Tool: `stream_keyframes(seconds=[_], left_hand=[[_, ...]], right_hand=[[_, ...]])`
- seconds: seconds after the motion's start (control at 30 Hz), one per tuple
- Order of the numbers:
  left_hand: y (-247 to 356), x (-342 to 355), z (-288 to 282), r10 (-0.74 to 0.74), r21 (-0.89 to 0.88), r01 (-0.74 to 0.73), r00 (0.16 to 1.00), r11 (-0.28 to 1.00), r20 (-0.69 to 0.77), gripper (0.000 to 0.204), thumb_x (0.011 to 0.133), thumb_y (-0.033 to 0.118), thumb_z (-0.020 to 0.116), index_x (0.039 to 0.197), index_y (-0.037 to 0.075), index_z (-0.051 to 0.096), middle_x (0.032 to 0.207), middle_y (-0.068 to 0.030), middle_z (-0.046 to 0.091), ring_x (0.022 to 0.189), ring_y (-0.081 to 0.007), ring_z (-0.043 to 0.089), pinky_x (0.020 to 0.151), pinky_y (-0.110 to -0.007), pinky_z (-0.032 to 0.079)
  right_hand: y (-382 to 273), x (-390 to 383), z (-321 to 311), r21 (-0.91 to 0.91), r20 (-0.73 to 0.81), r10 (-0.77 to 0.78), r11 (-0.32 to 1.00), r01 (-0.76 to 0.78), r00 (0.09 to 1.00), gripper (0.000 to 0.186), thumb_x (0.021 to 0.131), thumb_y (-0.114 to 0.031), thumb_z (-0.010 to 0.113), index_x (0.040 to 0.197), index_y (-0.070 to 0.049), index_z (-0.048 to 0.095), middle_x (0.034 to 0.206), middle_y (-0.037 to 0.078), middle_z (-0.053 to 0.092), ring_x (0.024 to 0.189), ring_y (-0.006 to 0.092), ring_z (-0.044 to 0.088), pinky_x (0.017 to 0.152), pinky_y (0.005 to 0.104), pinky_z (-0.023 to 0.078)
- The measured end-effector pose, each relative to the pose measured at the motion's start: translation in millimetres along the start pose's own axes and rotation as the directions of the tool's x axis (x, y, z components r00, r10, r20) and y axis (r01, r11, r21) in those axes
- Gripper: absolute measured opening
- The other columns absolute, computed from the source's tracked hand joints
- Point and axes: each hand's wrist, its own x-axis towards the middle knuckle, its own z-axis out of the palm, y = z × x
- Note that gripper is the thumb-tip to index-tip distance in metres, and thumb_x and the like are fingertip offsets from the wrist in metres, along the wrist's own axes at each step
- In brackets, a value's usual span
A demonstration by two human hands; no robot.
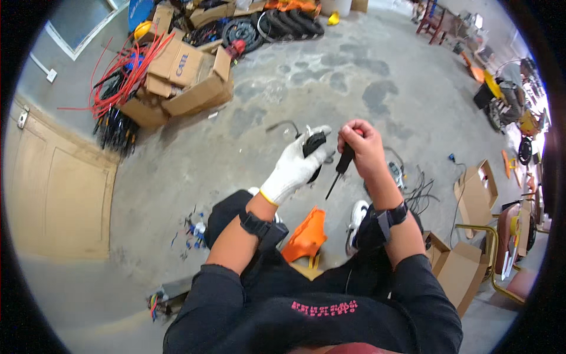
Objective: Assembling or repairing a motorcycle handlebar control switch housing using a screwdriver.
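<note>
Nearest the camera, a black shirt (265, 321) with pink print fills the near edge, above dark trousers on spread knees. Between the knees an orange plastic piece (306, 233) stands out, with a white shoe (355, 218) just to its right. Beyond them, the left hand (309, 153), in a white glove, is curled around a black part (315, 145), held off the floor. To its right, the bare right hand (361, 144) is closed on the handle of a screwdriver (343, 164), whose shaft slants down toward the near left.

Underneath spreads a grey floor (177, 177), blotched with darker patches farther away. Small blue scraps (194, 233) lie near left; loose dark cables (421, 192) lie to the right, short of a cardboard box (463, 265) and a metal-framed chair (494, 251). A pale wooden door (68, 194) stands left. Far left, brown cartons (183, 65) sit beside tangled red tubing (118, 74), with black tyres (289, 29) beyond.
</note>
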Motion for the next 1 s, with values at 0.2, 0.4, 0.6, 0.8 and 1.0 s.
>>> stream_keyframes(seconds=[0.2, 0.4, 0.6, 0.8, 1.0], left_hand=[[3.3, -2.5, -0.1, -0.109, -0.063, 0.107, 0.993, 0.992, -0.034, 0.038, 0.091, 0.016, 0.069, 0.125, 0.003, 0.06, 0.105, -0.0043, 0.067, 0.087, -0.0115, 0.065, 0.077, -0.026, 0.053], [2.2, 19.6, 6.9, -0.11, -0.138, 0.118, 0.992, 0.983, 0.063, 0.037, 0.091, 0.02, 0.067, 0.124, 0.003, 0.06, 0.107, -0.004, 0.066, 0.095, -0.0132, 0.063, 0.082, -0.03, 0.054], [0.0, 54.0, 34.3, -0.117, -0.123, 0.121, 0.992, 0.985, 0.044, 0.049, 0.09, 0.017, 0.068, 0.135, 0.006, 0.053, 0.11, -0.0048, 0.065, 0.093, -0.0118, 0.062, 0.082, -0.027, 0.052], [0.9, 74.3, 42.7, -0.036, -0.079, 0.042, 0.996, 0.996, 0.076, 0.056, 0.088, 0.014, 0.071, 0.139, 0.005, 0.05, 0.119, -0.0053, 0.064, 0.106, -0.0115, 0.059, 0.092, -0.027, 0.048], [1.3, 77.9, 38.1, 0.071, -0.103, -0.061, 0.993, 0.993, 0.098, 0.055, 0.087, 0.011, 0.072, 0.138, 0.006, 0.05, 0.12, -0.0073, 0.064, 0.107, -0.012, 0.059, 0.092, -0.027, 0.049]], right_hand=[[6.6, 5.7, 15.1, 0.019, 0.018, 0.011, 1.0, -0.011, 1.0, 0.013, 0.086, -0.012, 0.072, 0.093, -0.004, 0.066, 0.072, -0.001, 0.061, 0.063, 0.007, 0.055, 0.061, 0.0217, 0.045], [6.9, 20.1, -5.1, 0.078, -0.031, 0.058, 0.995, -0.056, 0.998, 0.016, 0.084, -0.012, 0.075, 0.095, -0.002, 0.067, 0.073, 0.0, 0.063, 0.061, 0.0078, 0.058, 0.057, 0.0225, 0.046], [-5.3, 26.4, -31.3, -0.07, -0.066, 0.023, 0.997, -0.027, 0.998, 0.012, 0.083, -0.011, 0.075, 0.089, -0.003, 0.07, 0.079, 0.0, 0.064, 0.073, 0.0067, 0.056, 0.065, 0.022, 0.046], [-2.1, 38.5, -39.1, -0.213, -0.049, -0.173, 0.964, 0.159, 0.984, 0.01, 0.08, -0.006, 0.076, 0.085, -0.001, 0.07, 0.091, 0.002, 0.065, 0.084, 0.0113, 0.059, 0.077, 0.0256, 0.047], [8.0, 40.1, -37.5, -0.186, -0.098, -0.253, 0.955, 0.232, 0.962, 0.008, 0.079, -0.002, 0.075, 0.085, -0.001, 0.069, 0.092, 0.003, 0.064, 0.085, 0.0117, 0.059, 0.077, 0.0249, 0.047]])
